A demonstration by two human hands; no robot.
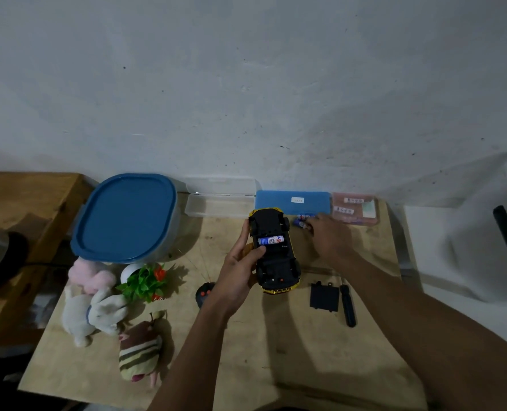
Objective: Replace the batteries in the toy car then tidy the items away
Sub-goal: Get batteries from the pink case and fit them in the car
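A yellow toy car (276, 256) lies upside down on the wooden table, black underside up. Its battery bay is uncovered and holds one blue and white battery (271, 240). My left hand (240, 265) grips the car's left side, thumb near the bay. My right hand (327, 235) reaches to the right of the car, its fingers on loose blue batteries (303, 220) lying on the table; whether they pinch one I cannot tell. The black battery cover (324, 296) and a black screwdriver (348, 305) lie to the right of the car.
A large container with a blue lid (127, 218) stands at the back left. A clear case (219, 200), a blue case (292, 202) and a pink case (354, 207) line the wall. Plush toys (98, 304), a small plant (145, 280) and a black remote (206, 293) sit at left.
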